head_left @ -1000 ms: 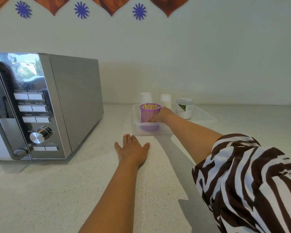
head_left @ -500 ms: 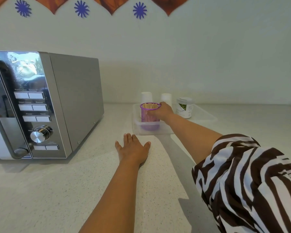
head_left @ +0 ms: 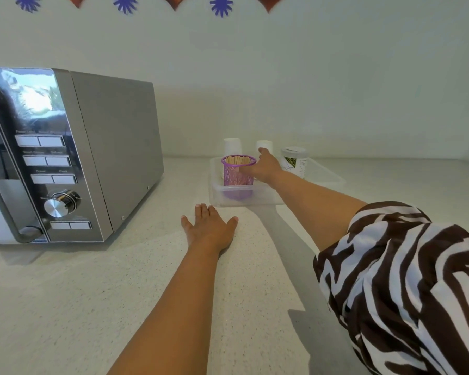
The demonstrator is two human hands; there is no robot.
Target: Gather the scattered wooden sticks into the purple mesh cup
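Both hands are out over the speckled pale counter [head_left: 65, 307]. The left hand [head_left: 210, 230] lies palm-down and flat on the bare surface, fingers spread a little, holding nothing. The right hand [head_left: 264, 169], at the end of an arm in a brown-and-white zebra-striped sleeve [head_left: 401, 288], reaches farther back and rests against the right side of the purple mesh cup [head_left: 238, 171]; the index finger points up and away past the rim, while the other fingers lie against the mesh wall. Whether they actually grip the cup cannot be told from this angle.

Largest on the counter is a silver microwave [head_left: 65, 155] at the left, with a mirrored door, rows of buttons and a round knob. Right of it, near the back wall, sits a shallow clear plastic tray [head_left: 333, 180]. The purple mesh cup stands upright in the tray's near-left corner. Its wall is fine pink-purple wire mesh with a solid purple rim and a solid purple base seen through the tray's front wall. The wooden sticks [head_left: 237, 159] stand packed together inside, their flat pale ends just about level with the rim.

Behind the cup are two white paper cups [head_left: 232, 146], and to the right a small white jar [head_left: 295, 161] with a green-printed label.
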